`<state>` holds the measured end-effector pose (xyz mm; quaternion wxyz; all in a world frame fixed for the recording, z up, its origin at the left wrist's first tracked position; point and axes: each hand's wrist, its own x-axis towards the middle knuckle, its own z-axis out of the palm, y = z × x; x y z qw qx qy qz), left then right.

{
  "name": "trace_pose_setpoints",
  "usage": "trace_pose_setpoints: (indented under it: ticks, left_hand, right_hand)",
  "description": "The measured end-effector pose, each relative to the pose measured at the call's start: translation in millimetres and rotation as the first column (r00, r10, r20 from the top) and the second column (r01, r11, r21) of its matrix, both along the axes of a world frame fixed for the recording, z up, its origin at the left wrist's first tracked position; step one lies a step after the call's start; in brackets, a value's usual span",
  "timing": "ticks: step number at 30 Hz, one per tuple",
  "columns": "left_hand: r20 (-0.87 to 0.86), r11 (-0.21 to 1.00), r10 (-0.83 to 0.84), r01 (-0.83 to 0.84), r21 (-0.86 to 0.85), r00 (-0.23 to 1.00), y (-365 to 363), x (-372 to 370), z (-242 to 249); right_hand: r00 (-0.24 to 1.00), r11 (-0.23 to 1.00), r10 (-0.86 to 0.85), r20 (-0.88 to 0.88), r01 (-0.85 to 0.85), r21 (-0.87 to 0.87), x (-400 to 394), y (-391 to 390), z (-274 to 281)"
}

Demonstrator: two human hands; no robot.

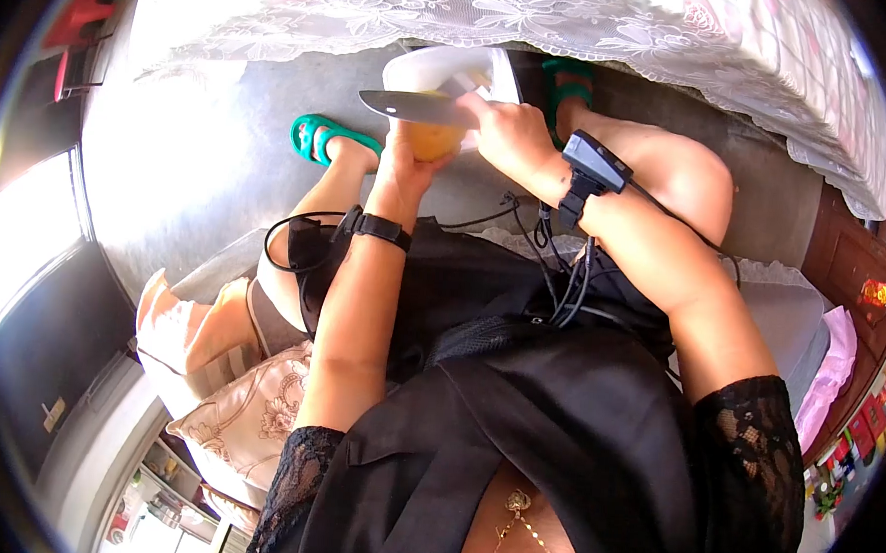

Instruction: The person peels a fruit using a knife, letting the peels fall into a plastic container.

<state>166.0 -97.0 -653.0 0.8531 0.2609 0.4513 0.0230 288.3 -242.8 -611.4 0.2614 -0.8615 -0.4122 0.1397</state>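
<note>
My left hand (405, 166) is wrapped round a rounded yellow fruit (432, 142), cupping it from the left and below. In my right hand (515, 138) is a knife (412, 107), its handle hidden by the fingers. The wide blade points left and lies flat across the top of the fruit in this view, with my right thumb along its base. Just beyond both hands, a white plastic bin (414, 72) stands on the floor between my feet, with some pale pieces inside.
A table with a white lace cloth (476, 20) spans the far side. Black cables (563, 283) run from the wrist devices (597, 164) over my lap. An embroidered cushion (256, 407) lies at my left on the seat. Green sandals (320, 138) are on my feet.
</note>
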Motion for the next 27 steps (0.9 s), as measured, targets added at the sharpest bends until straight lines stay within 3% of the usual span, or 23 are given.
trace_pose_setpoints:
  ticks: [2,5,7,12,15,18,21,22,25,27]
  left_hand:
    - [0.054,0.998,-0.060,0.059,0.009,0.997,-13,2,21]
    - [0.092,0.998,-0.038,0.032,0.060,0.995,-22,4,19]
    - [0.068,0.998,-0.032,0.037,-0.059,0.997,-5,4,15]
    - [-0.030,0.998,0.047,-0.048,-0.034,0.998,2,-1,10]
    - [0.054,0.995,0.057,-0.052,-0.082,0.997,5,-1,18]
    - [0.182,0.996,0.045,-0.029,-0.085,0.982,6,-3,13]
    - [0.209,0.994,-0.075,0.055,0.099,0.975,-1,-1,20]
    - [0.266,0.998,-0.052,0.041,0.048,0.963,-1,-2,23]
    - [0.274,0.983,-0.156,0.124,0.132,0.949,3,0,34]
    - [0.252,0.987,-0.130,0.100,0.128,0.959,3,2,36]
  right_hand:
    - [0.999,0.974,-0.050,0.010,0.051,-0.222,15,-2,-13]
    - [0.997,0.994,-0.073,0.003,0.073,-0.077,22,-11,-2]
    - [0.996,0.992,-0.088,-0.024,0.086,-0.096,24,-7,1]
    - [0.995,0.992,0.060,-0.079,-0.051,0.114,9,-1,17]
    - [0.994,0.977,0.102,-0.038,-0.093,0.190,8,-1,23]
    - [0.995,0.978,0.097,-0.036,-0.088,0.189,9,-3,29]
    - [0.994,0.977,0.099,-0.043,-0.089,0.193,16,-4,30]
    - [0.994,0.980,0.087,-0.060,-0.074,0.187,18,-5,30]
    - [0.993,0.980,0.081,-0.084,-0.064,0.186,21,-7,31]
    - [0.991,0.973,0.116,-0.063,-0.101,0.209,20,-8,38]
